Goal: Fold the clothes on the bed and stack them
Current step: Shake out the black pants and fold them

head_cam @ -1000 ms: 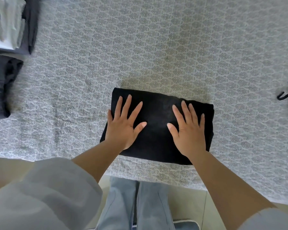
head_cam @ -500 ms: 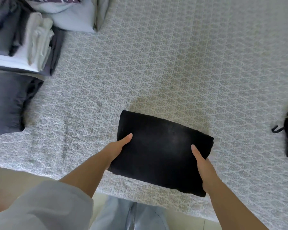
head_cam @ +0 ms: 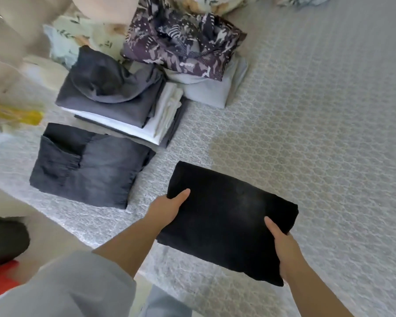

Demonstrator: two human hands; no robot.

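A folded black garment (head_cam: pixel 229 220) is held just above the grey patterned bed (head_cam: pixel 318 133), near its front edge. My left hand (head_cam: pixel 167 208) grips its left side, thumb on top and fingers underneath. My right hand (head_cam: pixel 284 245) grips its right front corner the same way. To the left lies a folded dark grey pair of jeans (head_cam: pixel 85 165). Behind that stands a stack of folded grey and white clothes (head_cam: pixel 124 104). Further back a patterned purple garment (head_cam: pixel 183 40) tops a pale blue pile.
Floral bedding (head_cam: pixel 82 35) and a beige pillow lie at the far left back. A yellow object (head_cam: pixel 21 115) sits at the left edge. A dark item and a red item (head_cam: pixel 0 277) are on the floor at lower left.
My hands went from pressing flat on the black garment to gripping its sides and lifting it. It now moves left toward the stacks, and the view has swung left.
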